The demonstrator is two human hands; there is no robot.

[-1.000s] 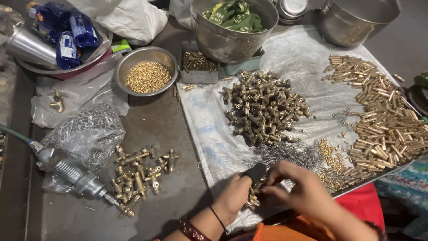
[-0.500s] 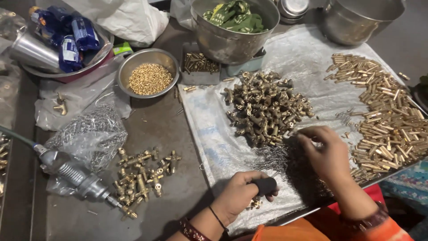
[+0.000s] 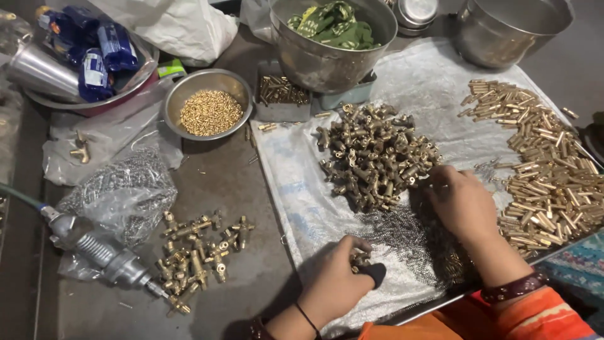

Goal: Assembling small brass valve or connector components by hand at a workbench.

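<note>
A: Left hand [image 3: 336,283] is curled, pinching a small brass fitting [image 3: 360,258] plus a black piece [image 3: 376,274], low over the white sheet [image 3: 302,189] on the surface. Judgement: keep the wrist planted and the fitting steady.

B: Right hand [image 3: 459,201] lies palm down, fingers narrow, touching the heap of brass fittings [image 3: 374,157] beside the small springs [image 3: 402,233]. Cannot tell if it holds anything.

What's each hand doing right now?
Left hand: closed around a black-handled tool, with brass fittings at its fingertips.
Right hand: palm down, fingers reaching into the brass fittings pile; grip cannot be told.
</note>
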